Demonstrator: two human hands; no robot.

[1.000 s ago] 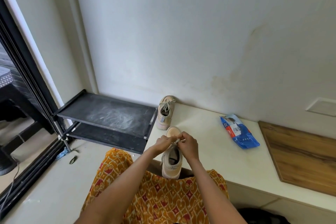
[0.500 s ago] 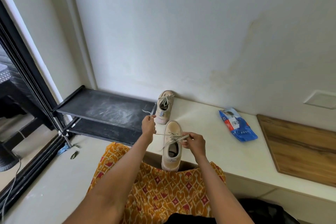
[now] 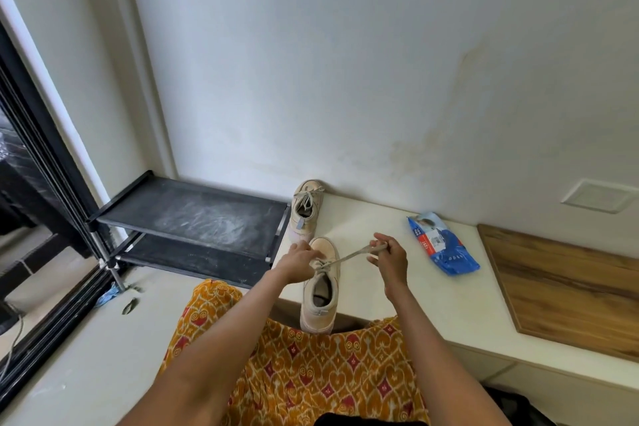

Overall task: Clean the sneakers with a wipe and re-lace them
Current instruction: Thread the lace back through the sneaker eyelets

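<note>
Sneakers, two, on the pale ledge (image 3: 432, 315): near sneaker (image 3: 320, 290) at frame centre, far sneaker (image 3: 305, 211) above it, laced. Lace (image 3: 349, 255), one, pinched taut by right hand (image 3: 389, 259). Left hand (image 3: 300, 261) rests on the eyelets, grip unclear. Wipes pack (image 3: 441, 244), one, right of centre.

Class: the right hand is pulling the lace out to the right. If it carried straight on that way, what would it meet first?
Probably the blue wipes packet; only bare counter separates it from the right hand. Depth is unclear.

White wall (image 3: 311, 62), black rack (image 3: 193, 218) — daylight
</note>
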